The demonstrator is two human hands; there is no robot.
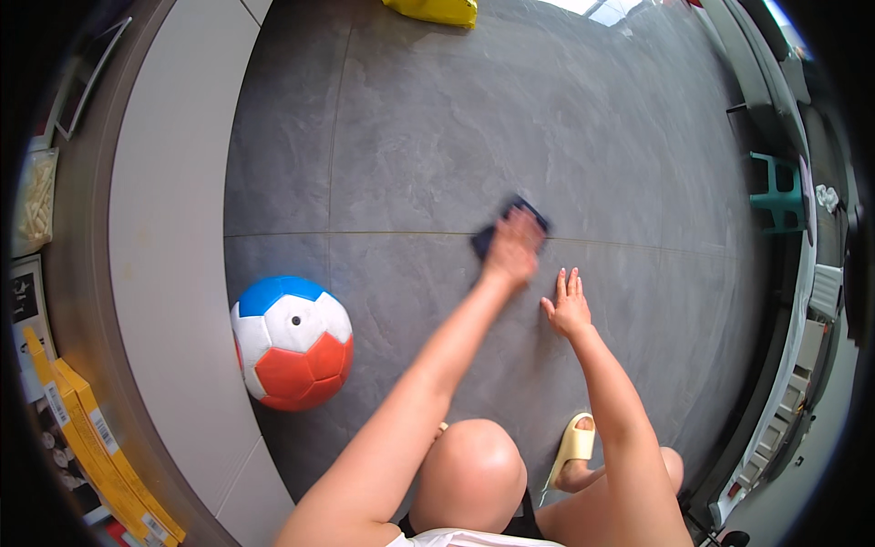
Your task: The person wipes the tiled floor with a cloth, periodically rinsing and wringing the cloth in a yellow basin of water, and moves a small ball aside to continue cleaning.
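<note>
My left hand (516,251) is pressed over a folded dark blue cloth (484,241) on the grey tiled floor (424,150). Both hand and cloth are blurred, and the palm hides the cloth's middle. The cloth lies across a thin joint line between tiles. To its lower right is my right hand (569,304), palm down with the fingers spread and nothing held. It appears to rest on the floor, though its contact cannot be made out fully. My bent knee (472,458) and a pale yellow slide sandal (574,441) on my foot are below the hands.
A blue, white and red ball (294,345) sits against a light cabinet front (171,239) on the left. Yellow boxes (96,417) lie on the counter above it. A yellow bag (437,10) is at the far edge. On the right, a teal plastic stool (779,195) stands under a table.
</note>
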